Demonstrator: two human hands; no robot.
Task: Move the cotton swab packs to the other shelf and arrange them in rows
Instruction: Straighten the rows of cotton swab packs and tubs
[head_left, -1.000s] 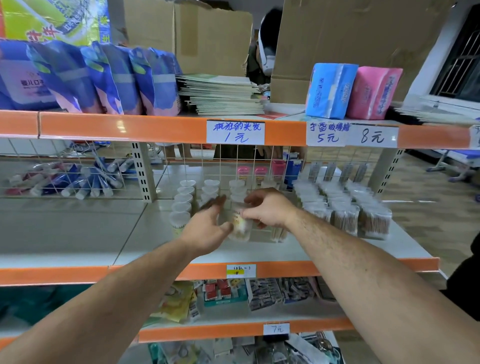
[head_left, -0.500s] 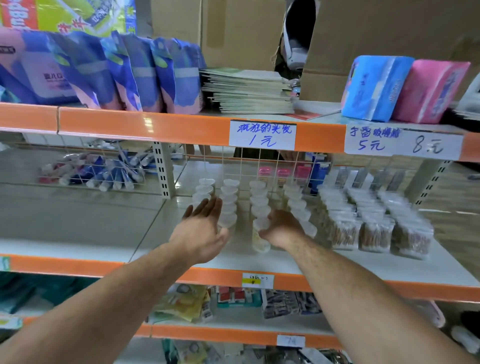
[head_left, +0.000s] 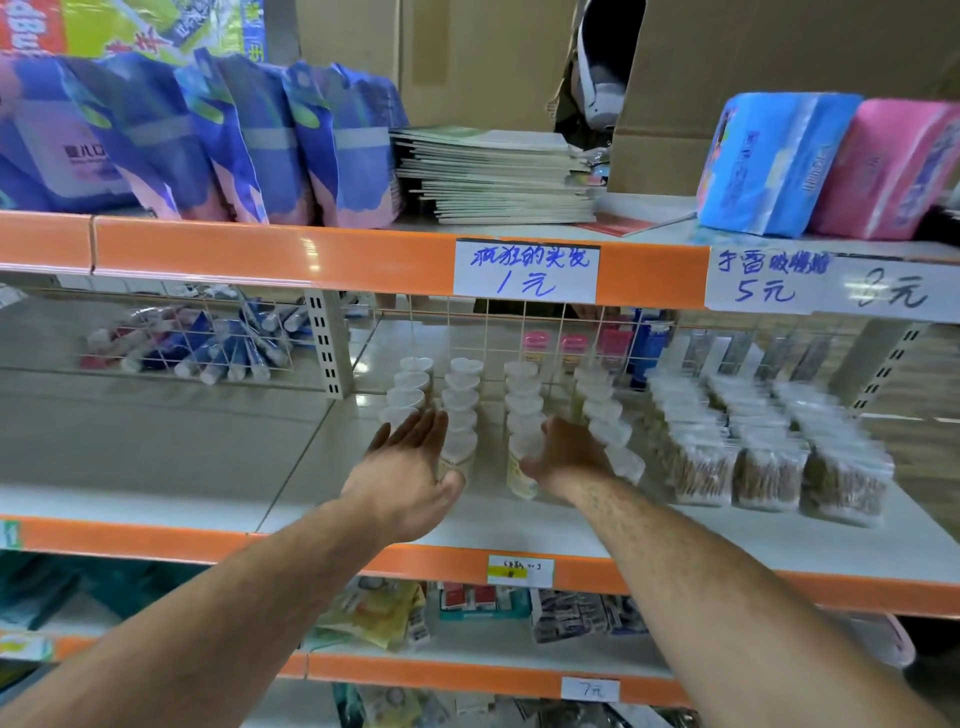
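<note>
Four rows of cotton swab packs (head_left: 460, 410) are set on the middle shelf (head_left: 727, 535), left of its centre. Each pack is seen as a small clear tub with a pale heart-shaped lid, and faint print is made out on the front ones. The tubs are stood upright with lids up, and each row is run from the shelf's front edge back toward the wire grid (head_left: 498, 332).

The left hand (head_left: 410, 467) is held flat, fingers straight and together, against the left side of the second row. The right hand (head_left: 569, 454) is placed between the third and fourth rows, touching the third row's front tub. Its fingers are blurred and foreshortened, so whether they are curled cannot be told.

Just beside the tubs on the right, clear bags of swabs (head_left: 763, 467) are lined up in rows of their own. Behind the grid, pink-capped bottles (head_left: 553, 348) are stood. Further left, past a perforated post (head_left: 324, 343), a heap of tubes (head_left: 223, 348) is kept.
</note>
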